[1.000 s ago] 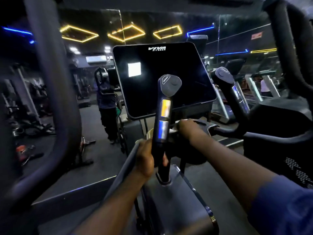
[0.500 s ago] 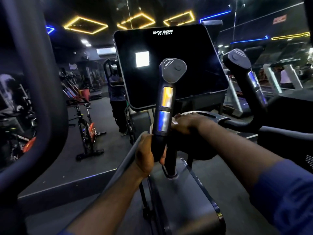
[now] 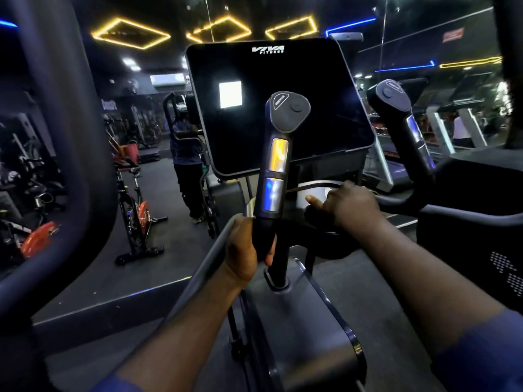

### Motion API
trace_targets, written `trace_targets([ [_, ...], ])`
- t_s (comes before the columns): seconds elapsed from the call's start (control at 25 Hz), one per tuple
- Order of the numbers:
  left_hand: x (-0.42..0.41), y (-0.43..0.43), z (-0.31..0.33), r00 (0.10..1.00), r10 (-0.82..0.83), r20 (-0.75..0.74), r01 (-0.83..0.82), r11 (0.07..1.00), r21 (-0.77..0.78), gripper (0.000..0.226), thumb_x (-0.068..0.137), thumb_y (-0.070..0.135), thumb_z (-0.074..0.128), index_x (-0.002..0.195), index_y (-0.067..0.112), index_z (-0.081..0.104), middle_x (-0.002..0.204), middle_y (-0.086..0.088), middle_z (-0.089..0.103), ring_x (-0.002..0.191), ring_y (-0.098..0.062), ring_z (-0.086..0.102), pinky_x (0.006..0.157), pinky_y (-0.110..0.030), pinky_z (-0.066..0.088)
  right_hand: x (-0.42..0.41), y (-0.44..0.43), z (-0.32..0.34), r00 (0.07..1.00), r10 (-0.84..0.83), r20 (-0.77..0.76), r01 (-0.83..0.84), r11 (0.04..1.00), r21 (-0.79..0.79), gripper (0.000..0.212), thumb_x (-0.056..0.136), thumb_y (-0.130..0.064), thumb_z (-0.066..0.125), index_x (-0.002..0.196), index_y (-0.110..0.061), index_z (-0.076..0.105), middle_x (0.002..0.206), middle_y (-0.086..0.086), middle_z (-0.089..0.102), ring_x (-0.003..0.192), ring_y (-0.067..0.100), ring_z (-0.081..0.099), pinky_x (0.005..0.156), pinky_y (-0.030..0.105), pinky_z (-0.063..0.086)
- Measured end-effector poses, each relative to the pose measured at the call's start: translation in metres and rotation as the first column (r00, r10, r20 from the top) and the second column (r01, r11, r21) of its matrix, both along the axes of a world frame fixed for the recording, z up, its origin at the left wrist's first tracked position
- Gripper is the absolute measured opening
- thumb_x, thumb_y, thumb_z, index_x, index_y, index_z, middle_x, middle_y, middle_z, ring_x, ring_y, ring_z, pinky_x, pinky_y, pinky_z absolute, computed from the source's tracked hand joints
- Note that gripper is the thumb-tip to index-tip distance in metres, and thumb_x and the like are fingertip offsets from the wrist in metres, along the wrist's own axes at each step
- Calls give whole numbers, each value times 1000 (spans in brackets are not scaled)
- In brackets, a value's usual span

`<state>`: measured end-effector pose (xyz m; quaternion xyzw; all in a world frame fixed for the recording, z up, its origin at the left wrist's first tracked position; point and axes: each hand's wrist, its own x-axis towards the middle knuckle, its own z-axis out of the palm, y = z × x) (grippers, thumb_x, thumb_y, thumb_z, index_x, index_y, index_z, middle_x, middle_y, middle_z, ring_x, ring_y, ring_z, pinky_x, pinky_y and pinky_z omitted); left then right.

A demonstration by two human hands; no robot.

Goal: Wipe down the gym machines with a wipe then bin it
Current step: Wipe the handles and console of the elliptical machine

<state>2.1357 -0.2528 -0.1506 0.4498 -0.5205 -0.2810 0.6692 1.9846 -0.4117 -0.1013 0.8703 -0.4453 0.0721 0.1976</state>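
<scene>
Nearest, two forearms in blue sleeves reach over the smooth grey moulded housing [image 3: 305, 329] of the gym machine. The left hand [image 3: 243, 250] is wrapped tight round the base of an upright black handle with shiny metal sensor plates [image 3: 278, 154]. Just beyond, the right hand [image 3: 351, 206] rests knuckles-up, thumb out, on a pale whitish wipe [image 3: 317, 196] lying on the curved ledge under the console; whether its fingers pinch the wipe I cannot tell. Above stands the glossy black square screen marked VIVA FITNESS [image 3: 283, 80], with a second black handle [image 3: 393, 100] to its right. Farther off, a dark matte floor [image 3: 169, 264] carries an orange-and-black spin bike [image 3: 135, 210], a standing person in a blue top [image 3: 188, 154] and grey treadmills [image 3: 382, 171], under yellow outline ceiling lights [image 3: 130, 33]
</scene>
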Motion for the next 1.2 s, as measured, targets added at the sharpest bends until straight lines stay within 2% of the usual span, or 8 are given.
trace_targets([
  [0.2, -1, 3, 4, 999, -6, -33, 7, 999, 34, 48, 86, 43, 35, 65, 4, 52, 48, -12, 46, 34, -16, 43, 40, -20, 36, 34, 46, 24, 960, 66, 270, -155, 934, 322, 38, 110, -24, 40, 141, -16, 59, 141, 10, 60, 129, 32, 57, 94, 37, 51],
  [0.44, 1, 0, 4, 995, -10, -97, 19, 995, 95, 62, 87, 43, 33, 90, -13, 60, 46, -7, 46, 34, -16, 42, 38, -20, 35, 55, 72, 25, 904, 28, 427, -262, 826, 500, 34, 106, -7, 50, 138, 1, 58, 137, 25, 60, 123, 38, 59, 92, 26, 39],
  [0.56, -1, 7, 12, 995, -39, -95, 52, 990, 132, 46, 84, 44, 38, 64, 4, 51, 46, -9, 45, 34, -17, 43, 38, -20, 35, 33, 76, 26, 671, 1, 741, -484, 758, 437, 18, 100, 3, 54, 105, 0, 70, 94, 14, 67, 72, 15, 62, 63, 16, 51],
  [0.64, -1, 12, 22, 989, -82, -125, 106, 975, 194, 54, 89, 48, 46, 56, 6, 57, 46, -9, 49, 34, -18, 46, 38, -21, 37, 22, 65, 16, 534, 45, 844, -582, 744, 328, 16, 100, -12, 64, 90, -14, 76, 82, 0, 69, 65, 4, 56, 68, 21, 48],
  [0.8, -8, 10, 73, 964, -198, -177, 226, 962, 153, 87, 101, 72, 18, 77, 7, 71, 67, -23, 67, 44, -27, 60, 44, -27, 46, 2, 71, 46, -181, -19, 983, -396, 917, -55, 18, 100, -30, 66, 90, -23, 79, 77, -9, 71, 69, 4, 61, 71, 27, 49],
  [0.84, -12, 9, 87, 957, -223, -188, 250, 960, 130, 90, 98, 78, 16, 84, 5, 65, 71, -27, 67, 47, -29, 62, 47, -29, 48, -1, 75, 63, -225, 94, 970, -273, 949, -155, 16, 100, -28, 65, 101, -23, 80, 86, -13, 74, 76, -3, 65, 76, 22, 50],
  [1.04, -15, 7, 94, 943, -258, -212, 292, 944, 151, 95, 90, 91, 20, 101, 5, 58, 62, -16, 53, 38, -23, 48, 38, -23, 38, 15, 105, 81, 203, 615, 762, -437, 754, -491, 37, 101, -4, 58, 137, -10, 66, 144, 2, 61, 141, 10, 50, 118, 17, 34],
  [1.2, -15, 8, 90, 945, -239, -222, 274, 951, 143, 87, 92, 88, 23, 101, 7, 55, 61, -15, 52, 39, -21, 48, 38, -23, 37, 7, 93, 87, 315, 612, 725, -436, 772, -463, 39, 103, -6, 56, 141, -11, 64, 149, 6, 57, 146, 12, 45, 123, 28, 32],
])
